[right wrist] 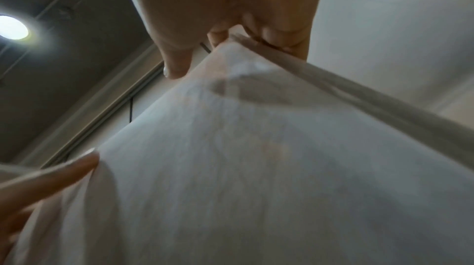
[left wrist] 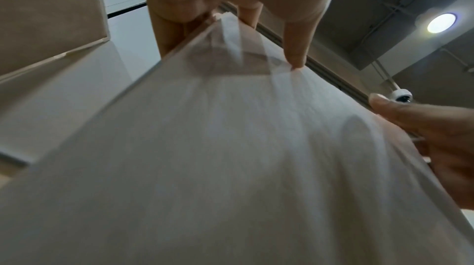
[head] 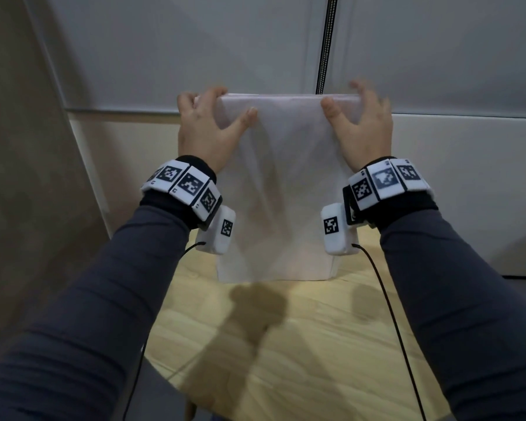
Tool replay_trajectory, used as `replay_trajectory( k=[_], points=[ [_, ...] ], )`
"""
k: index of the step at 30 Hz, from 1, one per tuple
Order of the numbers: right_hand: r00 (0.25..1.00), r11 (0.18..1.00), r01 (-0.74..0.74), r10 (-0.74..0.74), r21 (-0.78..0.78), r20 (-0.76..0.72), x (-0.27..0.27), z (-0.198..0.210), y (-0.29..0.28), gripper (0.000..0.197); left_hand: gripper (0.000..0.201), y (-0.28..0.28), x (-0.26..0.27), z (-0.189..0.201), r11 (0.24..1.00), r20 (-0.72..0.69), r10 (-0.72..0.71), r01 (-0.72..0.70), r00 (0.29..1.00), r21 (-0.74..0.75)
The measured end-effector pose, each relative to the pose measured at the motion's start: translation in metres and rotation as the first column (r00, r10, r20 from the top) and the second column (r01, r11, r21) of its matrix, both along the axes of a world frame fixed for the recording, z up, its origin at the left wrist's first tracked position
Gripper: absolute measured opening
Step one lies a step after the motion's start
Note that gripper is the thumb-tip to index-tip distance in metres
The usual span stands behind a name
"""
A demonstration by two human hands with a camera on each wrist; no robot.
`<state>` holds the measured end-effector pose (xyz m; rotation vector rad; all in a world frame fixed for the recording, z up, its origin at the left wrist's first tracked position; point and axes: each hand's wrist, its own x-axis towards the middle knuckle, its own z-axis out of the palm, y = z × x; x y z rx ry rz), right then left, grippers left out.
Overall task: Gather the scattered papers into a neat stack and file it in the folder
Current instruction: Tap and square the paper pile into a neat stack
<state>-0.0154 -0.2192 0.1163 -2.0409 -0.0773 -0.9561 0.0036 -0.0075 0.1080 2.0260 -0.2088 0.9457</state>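
- Papers, a white stack held upright on end above the pale wooden worktop; bottom edge looks to meet the wood, though contact is hard to confirm. Sheets appear roughly squared, slightly blurred.
- Grey wall panels behind, a dark vertical seam running down to the stack's top edge.
- Left hand clamps the stack's upper left corner: fingers curled over the top edge, thumb pressed on the near face.
- Right hand grips the upper right corner the same way, well apart from the left.
- Wrist bands with black-and-white markers on both dark sleeves.
- Round ceiling lamp shows in the wrist views.
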Motion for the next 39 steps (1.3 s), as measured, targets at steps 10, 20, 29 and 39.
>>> replay_trajectory(
  k=[10, 20, 29, 39],
  points=[
    [0.920, 0.830, -0.175, 0.329, 0.530, -0.211, 0.013, -0.097, -0.031, 0.089, 0.030, 0.027, 0.023, -0.115, 0.680, -0.284, -0.617, 0.315, 0.734, -0.662],
    [0.828, 0.780, -0.229, 0.471, 0.583, -0.305, 0.009, -0.125, -0.036, 0.047, 0.057, 0.024, 0.029, -0.144, 0.650, -0.243, -0.637, 0.340, 0.731, -0.680],
    [0.872, 0.804, -0.303, 0.451, 0.512, -0.192, 0.011, -0.128, -0.017, 0.059, 0.073, 0.020, 0.018, -0.136, 0.666, -0.187, -0.616, 0.379, 0.765, -0.643],
    [0.942, 0.821, -0.209, 0.314, 0.531, -0.115, 0.016, -0.092, -0.010, 0.051, 0.027, 0.021, 0.027, -0.096, 0.702, -0.076, -0.535, 0.392, 0.842, -0.595]
  ],
)
